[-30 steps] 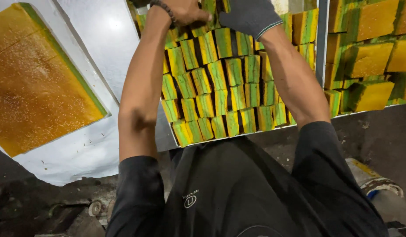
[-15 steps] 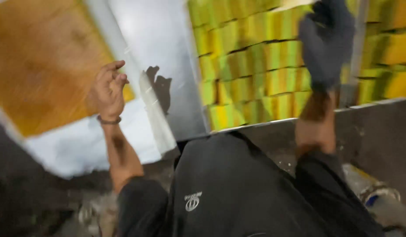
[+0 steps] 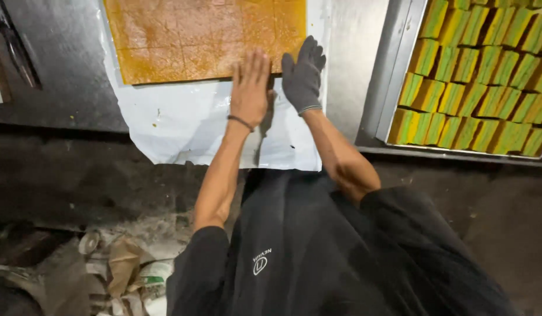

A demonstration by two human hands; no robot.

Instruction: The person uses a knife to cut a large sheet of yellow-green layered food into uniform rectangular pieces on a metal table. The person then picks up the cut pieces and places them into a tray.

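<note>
Both hands flat, fingers spread, gripping nothing: left hand [image 3: 251, 88] and gloved right hand [image 3: 302, 75] at cake slab's [image 3: 206, 35] 6 o'clock edge. Risk: pressing may crack scored pieces.

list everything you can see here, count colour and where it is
cake slab: one, golden brown, scored into squares, top centre on the sheet
plastic sheet: one, white, spread under the slab and hanging over the table edge
metal table: one, grey steel, across the top of the view
tray: one, grey metal, upper right on the table
cake pieces: many, too many to count, yellow and green layered, packed in rows in the tray
knife-like tool: one, dark, far upper left; too blurred to be sure
scrap paper and wrappers: a heap, brown and white, on the floor lower left
bracelet: one, dark, on the left wrist
left hand: bare, flat at the slab's near edge
right hand: in a dark grey glove, flat at the slab's near edge
</note>
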